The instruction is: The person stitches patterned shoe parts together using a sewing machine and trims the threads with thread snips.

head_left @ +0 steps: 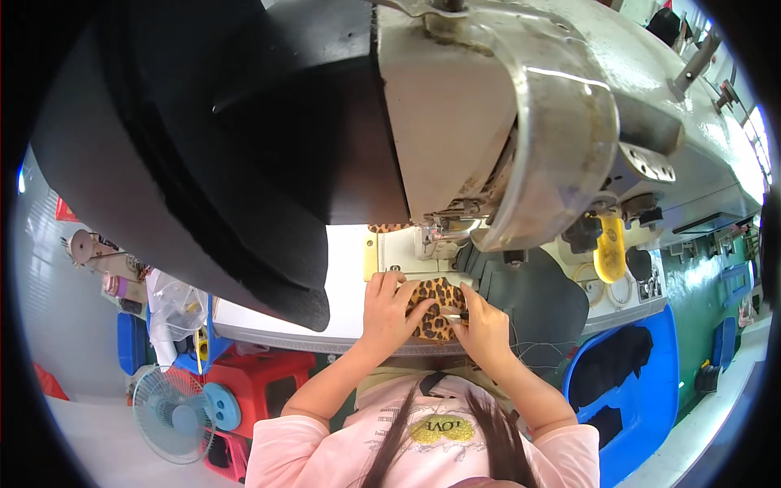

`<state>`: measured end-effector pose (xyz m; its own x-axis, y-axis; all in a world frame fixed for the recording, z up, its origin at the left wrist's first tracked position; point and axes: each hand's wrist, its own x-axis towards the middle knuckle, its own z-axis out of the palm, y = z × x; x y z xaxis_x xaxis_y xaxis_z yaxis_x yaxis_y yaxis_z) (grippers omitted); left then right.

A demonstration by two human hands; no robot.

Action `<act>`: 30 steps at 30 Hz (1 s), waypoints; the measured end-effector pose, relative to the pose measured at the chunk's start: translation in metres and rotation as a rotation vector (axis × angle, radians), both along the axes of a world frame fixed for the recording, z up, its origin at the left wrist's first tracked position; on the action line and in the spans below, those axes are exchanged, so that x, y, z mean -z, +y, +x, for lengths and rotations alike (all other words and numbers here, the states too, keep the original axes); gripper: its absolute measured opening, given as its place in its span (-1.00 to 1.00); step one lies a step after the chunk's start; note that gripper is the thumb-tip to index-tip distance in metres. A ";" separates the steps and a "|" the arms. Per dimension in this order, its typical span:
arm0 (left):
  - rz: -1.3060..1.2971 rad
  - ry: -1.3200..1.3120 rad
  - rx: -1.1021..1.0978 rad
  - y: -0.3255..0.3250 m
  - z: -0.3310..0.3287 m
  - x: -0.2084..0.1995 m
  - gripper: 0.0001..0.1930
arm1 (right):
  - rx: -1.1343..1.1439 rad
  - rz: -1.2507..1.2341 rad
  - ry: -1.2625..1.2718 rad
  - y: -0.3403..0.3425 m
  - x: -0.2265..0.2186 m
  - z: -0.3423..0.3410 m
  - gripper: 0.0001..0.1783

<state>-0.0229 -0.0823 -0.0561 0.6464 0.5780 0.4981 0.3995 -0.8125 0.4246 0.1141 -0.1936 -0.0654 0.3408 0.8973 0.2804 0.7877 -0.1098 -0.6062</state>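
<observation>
A leopard-print piece of material (434, 302) lies at the front edge of the white sewing table (342, 285). My left hand (386, 307) grips its left side, thumb on top and fingers along the far edge. My right hand (485, 327) is at its right side, closed around a small metal tool (456, 318) whose thin tip lies over the print. The tool's exact kind is hard to make out. Beyond my hands is the needle area of a sewing machine (451, 228), with another leopard-print scrap (390, 228) to its left.
The machine's large head (561, 122) hangs over the table. Dark sheet material (537, 297) lies right of my hands, with loose thread near it. A blue bin (663, 374) with black pieces stands at right. At left are a red stool (252, 380) and a fan (175, 415).
</observation>
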 end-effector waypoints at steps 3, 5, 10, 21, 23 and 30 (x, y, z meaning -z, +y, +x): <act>-0.027 0.046 -0.002 0.005 0.000 0.003 -0.64 | 0.012 0.030 0.016 0.002 -0.004 0.003 -0.51; -0.080 0.062 -0.003 0.006 0.000 0.003 -0.65 | 0.003 0.049 0.028 0.004 -0.005 0.003 -0.54; 0.042 -0.012 -0.022 0.002 0.003 -0.012 -0.73 | -0.074 0.163 0.201 0.010 -0.002 0.013 -0.74; -1.104 -0.395 0.116 0.065 0.026 -0.062 -0.92 | 0.055 0.210 1.086 0.051 -0.061 0.035 -0.88; -1.389 -0.630 0.174 0.066 0.033 -0.066 -0.86 | 0.068 0.212 1.085 0.053 -0.059 0.035 -0.85; -1.386 -0.597 0.163 0.075 0.028 -0.058 -0.79 | 0.109 0.156 1.177 0.055 -0.066 0.028 -0.80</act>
<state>0.0054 -0.0074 0.0020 0.6536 0.7400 -0.1586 -0.1543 0.3355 0.9293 0.1418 -0.1383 0.0002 0.5342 0.8316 -0.1522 -0.2698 -0.0029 -0.9629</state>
